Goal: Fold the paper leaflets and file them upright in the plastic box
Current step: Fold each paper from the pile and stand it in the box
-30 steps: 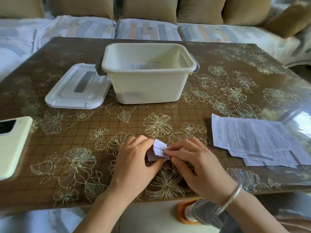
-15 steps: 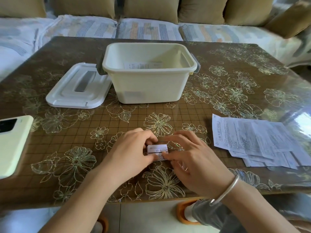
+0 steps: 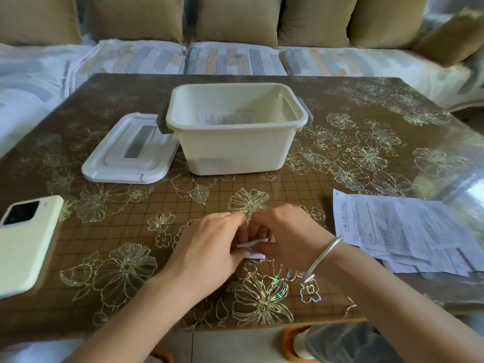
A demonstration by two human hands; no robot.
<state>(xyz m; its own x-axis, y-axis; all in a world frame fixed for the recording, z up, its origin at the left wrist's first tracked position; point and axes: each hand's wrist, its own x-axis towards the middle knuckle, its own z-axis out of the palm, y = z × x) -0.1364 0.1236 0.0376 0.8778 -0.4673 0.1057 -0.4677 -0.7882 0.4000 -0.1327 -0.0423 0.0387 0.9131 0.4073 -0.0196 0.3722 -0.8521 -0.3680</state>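
Hands closed together on folded leaflet, near tabletop edge.
Left hand (image 3: 209,247) and right hand (image 3: 290,239) both pinch the small folded leaflet (image 3: 252,243); plastic box (image 3: 235,150) stands at 12 o'clock, unfolded leaflet stack (image 3: 408,231) at 3 o'clock on the tabletop (image 3: 104,231).

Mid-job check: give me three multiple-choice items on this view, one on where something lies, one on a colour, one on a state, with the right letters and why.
1. Where does the box lid lie?
A. on the table left of the plastic box
B. snapped onto the box
C. on the sofa

2. What colour are the latches on the box's sides?
A. red
B. grey
C. green

3. What state is the leaflet being worked on in?
A. flat and unfolded
B. filed in the box
C. folded small, pinched between the left hand and right hand

Answers: 1 A, the lid rests flat beside the open box. 2 B, both side latches show grey. 3 C, only thin folded edges show between the fingers.
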